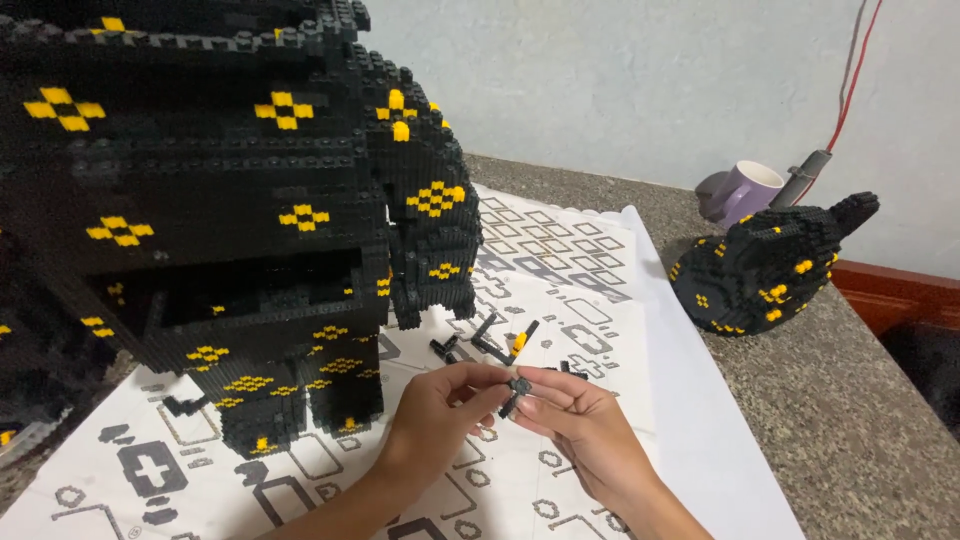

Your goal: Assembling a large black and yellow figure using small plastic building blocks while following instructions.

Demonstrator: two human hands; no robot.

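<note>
Both my hands meet over the white printed sheet (600, 330) near the front. My left hand (440, 415) and my right hand (580, 420) pinch the same small black brick piece (517, 388) between their fingertips. Just beyond the fingers, a few loose black and yellow bricks (500, 345) lie on the sheet. A large black brick model with yellow diamond patterns (230, 220) towers at the left, its legs standing on the sheet right beside my left hand.
A smaller black and yellow brick section (765, 265) rests on the speckled stone counter (860, 400) at the right. Behind it stands a purple mug (745, 190), with a grey tool and red wires against the pale wall. A reddish wooden edge (900, 290) borders the counter.
</note>
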